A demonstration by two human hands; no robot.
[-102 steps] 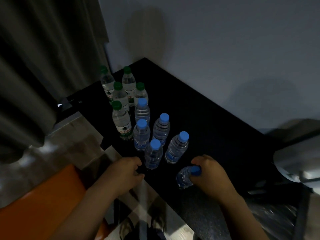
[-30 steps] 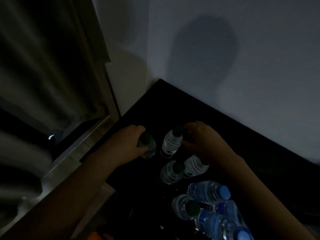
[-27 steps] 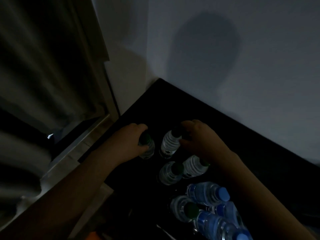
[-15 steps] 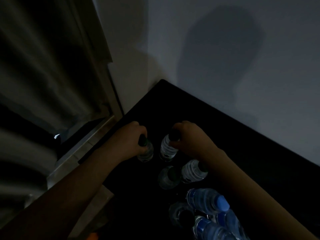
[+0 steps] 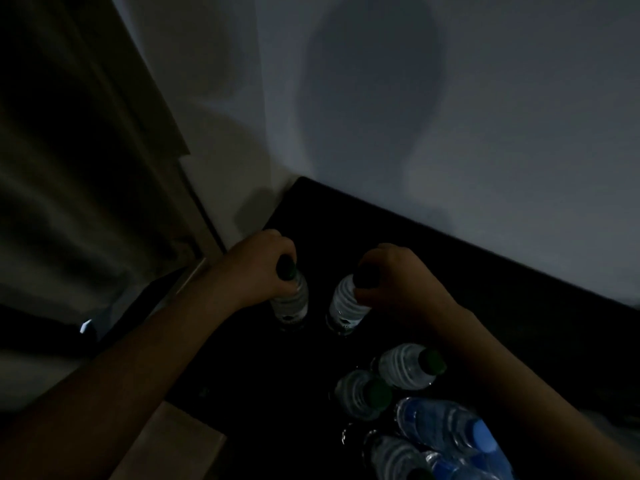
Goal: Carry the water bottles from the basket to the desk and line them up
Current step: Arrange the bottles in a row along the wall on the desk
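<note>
The two green-capped bottles, one [image 5: 290,299] in the left hand [image 5: 254,271], one [image 5: 346,304] in the right hand [image 5: 398,282], now stand farther toward the dark desk's [image 5: 485,299] back corner than a second ago, both hands closed round their necks. The lining-up looks underway; other bottles [image 5: 405,368] wait nearer.

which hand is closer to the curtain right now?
Left. The left hand grips a green-capped bottle at the desk corner beside the curtain; the right hand holds another bottle farther from it.
</note>
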